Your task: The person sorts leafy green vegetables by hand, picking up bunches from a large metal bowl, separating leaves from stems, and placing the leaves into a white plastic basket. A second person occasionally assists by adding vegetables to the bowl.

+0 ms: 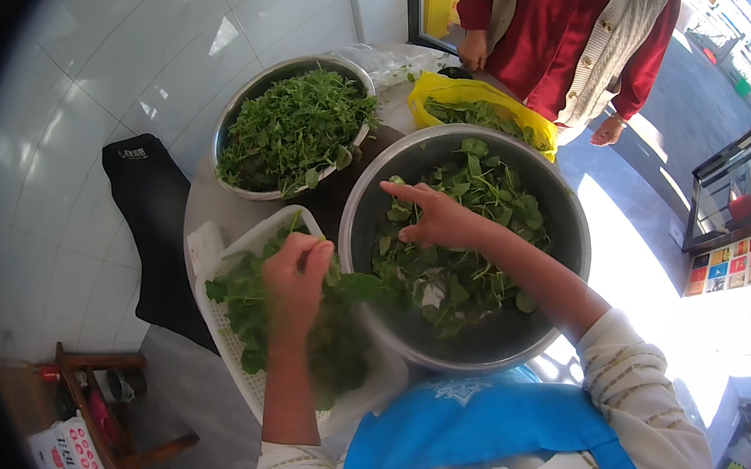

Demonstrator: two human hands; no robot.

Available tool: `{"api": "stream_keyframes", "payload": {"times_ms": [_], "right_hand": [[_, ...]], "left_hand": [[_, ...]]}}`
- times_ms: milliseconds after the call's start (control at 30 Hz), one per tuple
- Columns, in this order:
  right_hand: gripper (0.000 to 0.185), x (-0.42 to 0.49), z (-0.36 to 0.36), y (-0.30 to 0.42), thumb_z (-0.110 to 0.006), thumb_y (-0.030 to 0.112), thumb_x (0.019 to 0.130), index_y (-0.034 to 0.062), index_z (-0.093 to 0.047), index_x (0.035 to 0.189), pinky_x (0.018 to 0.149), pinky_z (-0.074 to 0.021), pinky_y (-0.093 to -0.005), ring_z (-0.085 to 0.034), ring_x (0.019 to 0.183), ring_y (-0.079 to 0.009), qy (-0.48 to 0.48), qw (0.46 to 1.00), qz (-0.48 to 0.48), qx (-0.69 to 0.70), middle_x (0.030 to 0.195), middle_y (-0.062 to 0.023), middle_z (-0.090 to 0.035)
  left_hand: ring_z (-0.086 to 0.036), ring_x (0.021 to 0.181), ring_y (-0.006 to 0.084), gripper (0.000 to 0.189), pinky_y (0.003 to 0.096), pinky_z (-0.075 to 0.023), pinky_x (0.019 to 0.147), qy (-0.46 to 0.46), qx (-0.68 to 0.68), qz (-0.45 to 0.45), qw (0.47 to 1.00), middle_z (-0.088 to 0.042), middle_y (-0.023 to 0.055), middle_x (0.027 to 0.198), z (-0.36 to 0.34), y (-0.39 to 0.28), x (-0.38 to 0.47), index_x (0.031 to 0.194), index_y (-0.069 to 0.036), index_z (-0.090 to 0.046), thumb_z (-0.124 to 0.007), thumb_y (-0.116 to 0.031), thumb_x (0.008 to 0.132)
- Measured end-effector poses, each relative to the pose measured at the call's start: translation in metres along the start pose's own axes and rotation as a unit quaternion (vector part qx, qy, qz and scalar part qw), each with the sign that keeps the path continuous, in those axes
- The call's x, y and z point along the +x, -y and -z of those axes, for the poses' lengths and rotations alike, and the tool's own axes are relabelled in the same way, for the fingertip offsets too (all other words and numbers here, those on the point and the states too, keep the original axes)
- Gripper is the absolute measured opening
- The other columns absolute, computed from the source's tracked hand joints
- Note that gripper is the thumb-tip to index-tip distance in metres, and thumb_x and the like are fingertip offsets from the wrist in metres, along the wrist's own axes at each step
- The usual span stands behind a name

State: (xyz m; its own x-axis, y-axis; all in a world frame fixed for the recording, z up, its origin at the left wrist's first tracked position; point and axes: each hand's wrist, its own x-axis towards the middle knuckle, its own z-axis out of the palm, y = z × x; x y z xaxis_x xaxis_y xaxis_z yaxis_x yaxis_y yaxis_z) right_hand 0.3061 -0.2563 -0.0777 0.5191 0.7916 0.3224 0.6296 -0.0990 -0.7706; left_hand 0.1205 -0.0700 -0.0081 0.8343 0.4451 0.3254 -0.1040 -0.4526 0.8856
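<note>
My left hand (297,279) pinches the stem of a leafy green sprig (362,285) between thumb and fingers, above a white perforated plastic basket (229,351) of leafy greens. The sprig's leaves reach over the basin's left rim. My right hand (433,217) hovers over a large metal basin (568,232), forefinger stretched out and thumb apart, with nothing seen between them. In the basin lie loose green leaves and stems (468,272). Behind the basket stands a smaller metal bowl (223,140) heaped with finer leafy greens (298,121).
A yellow plastic bag (531,124) of greens touches the basin's far side. Clear plastic film (390,64) lies behind it on the round table (200,207). A person in a red shirt (532,18) stands at the back right. A wooden chair (119,435) is at the lower left.
</note>
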Motion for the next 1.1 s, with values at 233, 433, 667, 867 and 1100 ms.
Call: {"api": "stream_keyframes", "payload": {"times_ms": [233, 433, 667, 867, 1100], "right_hand": [[0.025, -0.1, -0.049, -0.06, -0.066, 0.019, 0.079, 0.0058, -0.065, 0.1, 0.073, -0.0523, -0.0416, -0.066, 0.08, -0.0334, 0.177, 0.941, -0.262, -0.124, 0.087, -0.0175, -0.067], [0.029, -0.149, -0.081, -0.114, -0.066, 0.026, 0.076, 0.0036, -0.065, 0.093, 0.076, -0.051, -0.0472, -0.064, 0.085, -0.0386, 0.22, 0.911, -0.247, -0.246, 0.084, -0.0188, -0.067], [0.021, -0.143, -0.08, -0.12, -0.064, 0.02, 0.078, 0.0045, -0.065, 0.093, 0.071, -0.0516, -0.0426, -0.066, 0.079, -0.0319, 0.207, 0.922, -0.246, -0.214, 0.081, -0.0164, -0.067], [0.012, -0.119, -0.04, -0.086, -0.063, 0.008, 0.083, 0.0033, -0.061, 0.094, 0.063, -0.0486, -0.0305, -0.061, 0.067, -0.016, 0.131, 0.979, -0.153, -0.038, 0.071, -0.0083, -0.062], [0.016, -0.059, -0.004, -0.01, -0.069, 0.012, 0.077, 0.0123, -0.068, 0.093, 0.065, -0.054, -0.0346, -0.068, 0.072, -0.0218, 0.098, 0.989, -0.1, 0.044, 0.082, -0.0071, -0.068]], "left_hand": [[-0.054, 0.061, 0.0146, 0.013, 0.0284, -0.0431, 0.059, -0.075, 0.256, 0.052, 0.962, -0.057, 0.0058, 0.071, 0.082, 0.033, -0.035, 0.084, -0.001, -0.061, -0.07, -0.01, 0.083], [-0.054, 0.062, 0.0186, 0.018, 0.0308, -0.0437, 0.06, 0.019, 0.265, 0.22, 0.938, -0.055, 0.009, 0.073, 0.096, 0.058, -0.072, 0.086, 0.0, -0.061, -0.069, -0.015, 0.082], [-0.052, 0.055, 0.0136, 0.021, 0.0298, -0.0412, 0.053, -0.051, 0.197, 0.258, 0.944, -0.057, 0.0085, 0.068, 0.113, 0.036, -0.068, 0.081, 0.003, -0.059, -0.068, -0.015, 0.085], [-0.05, 0.051, 0.0234, 0.032, 0.0367, -0.0402, 0.053, -0.018, 0.355, 0.215, 0.91, -0.051, 0.014, 0.057, 0.105, 0.022, -0.049, 0.071, 0.002, -0.054, -0.067, -0.024, 0.087], [-0.053, 0.054, 0.0196, 0.026, 0.0345, -0.042, 0.055, -0.004, 0.282, 0.18, 0.942, -0.055, 0.0117, 0.06, 0.08, 0.001, -0.024, 0.079, 0.001, -0.059, -0.068, -0.022, 0.086]]}}
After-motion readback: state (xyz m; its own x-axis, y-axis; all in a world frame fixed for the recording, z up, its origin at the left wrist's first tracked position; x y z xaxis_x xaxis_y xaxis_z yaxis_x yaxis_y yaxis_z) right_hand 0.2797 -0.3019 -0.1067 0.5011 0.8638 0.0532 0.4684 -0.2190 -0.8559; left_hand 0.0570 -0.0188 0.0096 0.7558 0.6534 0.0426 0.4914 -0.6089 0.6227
